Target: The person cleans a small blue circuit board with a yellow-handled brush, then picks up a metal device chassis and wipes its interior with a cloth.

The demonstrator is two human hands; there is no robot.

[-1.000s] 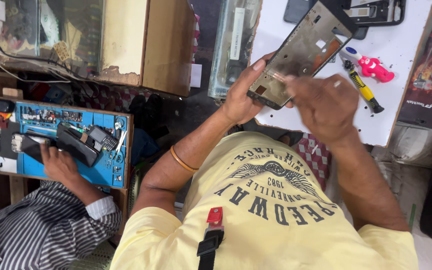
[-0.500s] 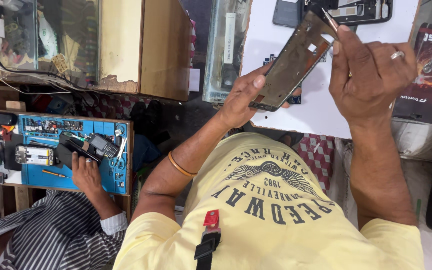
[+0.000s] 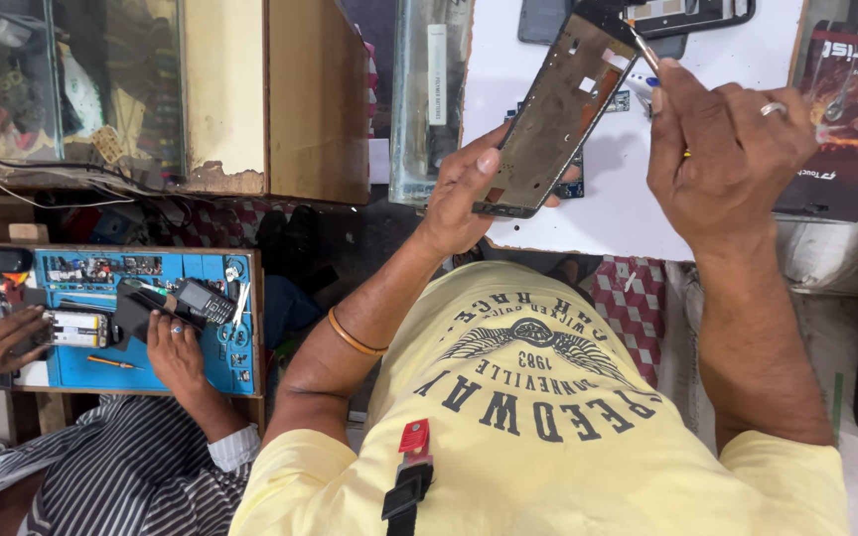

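Since half a second ago, both of my hands have kept the phone frame (image 3: 560, 114) raised over the white board (image 3: 588, 213), and my right hand (image 3: 722, 149) has settled so that the thin tool (image 3: 644, 48) now meets the frame's upper corner rather than hovering beside it. My left hand (image 3: 464, 194) grips the frame's lower end, thumb laid along its near edge and the other fingers curled behind it; the frame tilts, its top leaning away from me above the board. My right fingers are pinched narrowly round the tool, a ring showing on one of them.

Judging from how things lie, the frame is already stripped: it looks like a bare shell with open cut-outs and no screen in it. What I seem to be doing now is picking or scraping at that top corner, so the cleaning looks under way, not finished. Beyond the board's far edge lies another dark phone part (image 3: 687, 15), untouched.

Well left of the board, another person's hands (image 3: 176, 347) work over a blue mat (image 3: 166, 372) crowded with small parts.
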